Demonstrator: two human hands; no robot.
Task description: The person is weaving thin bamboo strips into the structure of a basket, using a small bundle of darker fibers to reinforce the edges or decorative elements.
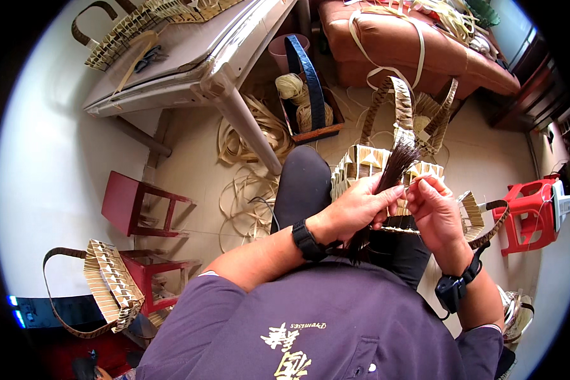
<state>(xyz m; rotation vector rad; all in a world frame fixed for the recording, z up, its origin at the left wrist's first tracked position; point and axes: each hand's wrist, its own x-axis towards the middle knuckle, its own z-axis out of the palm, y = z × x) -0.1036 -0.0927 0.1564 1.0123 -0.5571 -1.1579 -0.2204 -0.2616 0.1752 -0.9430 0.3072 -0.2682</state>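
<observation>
My left hand (pixel 354 206) is closed round a bundle of thin dark brown strands (pixel 400 163). The bundle's loose ends fan out above the fist, and its other end hangs below near my shirt. Close to the right of it, my right hand (pixel 438 212) is raised with thumb and fingertips pinched together. Whatever sits in that pinch is too fine to make out. Behind both hands, by my knees, stands a woven basket (pixel 360 163) of pale and brown strips with a tall wrapped handle (pixel 403 107). My hands partly hide its front.
Ahead lie an open box (pixel 332 130) with rolls of strip and coils of pale strip (pixel 259 126) on the floor. A table (pixel 190 69) stands front left, a reddish-brown sofa (pixel 373 47) ahead. Red stools (pixel 123 202) and a woven basket (pixel 111 282) are left; a red plastic stool (pixel 529 212) is right.
</observation>
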